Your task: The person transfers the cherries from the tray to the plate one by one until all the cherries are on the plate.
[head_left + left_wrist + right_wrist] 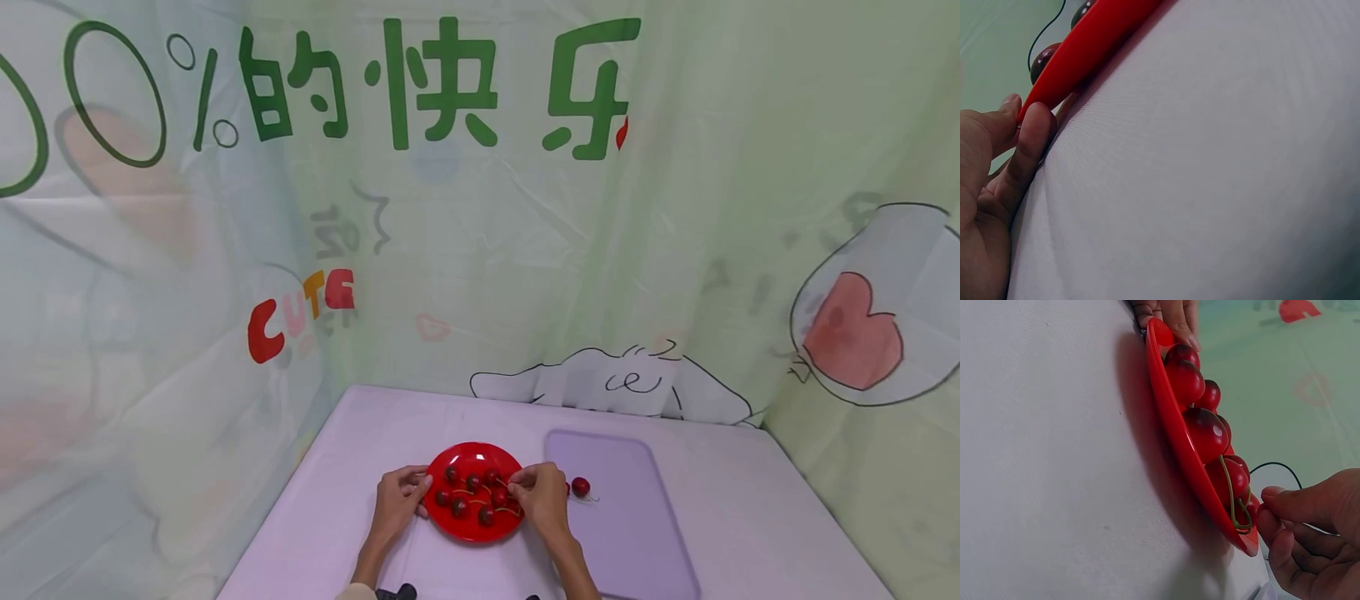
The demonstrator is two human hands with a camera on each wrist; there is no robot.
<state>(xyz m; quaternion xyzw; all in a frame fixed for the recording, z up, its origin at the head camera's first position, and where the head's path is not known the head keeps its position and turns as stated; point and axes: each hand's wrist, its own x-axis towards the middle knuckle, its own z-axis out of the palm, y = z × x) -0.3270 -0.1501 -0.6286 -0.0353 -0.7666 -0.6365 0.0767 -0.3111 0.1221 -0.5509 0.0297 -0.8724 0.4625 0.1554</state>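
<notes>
A glossy red plate (474, 535) with several dark red cherries (460, 507) on it lies near the table's front. My left hand (399, 497) grips the plate's left rim; in the left wrist view, the thumb is above the rim and fingers (1034, 128) are underneath. At the plate's right edge, my right hand (543, 500) brings thumb and forefinger together at a cherry (1249, 509), seemingly pinching its stem. Thin green stems (1230, 487) curl over the fruit in the right wrist view. The exact pinch point is partly hidden by the fingertips.
A flat lilac tray (626, 533) lies right of the plate. On its left part is a loose cherry (581, 487), with another partly hidden behind my right hand. A pale cloth covers the table (300, 533), and printed curtains (525, 250) hang behind and at the sides.
</notes>
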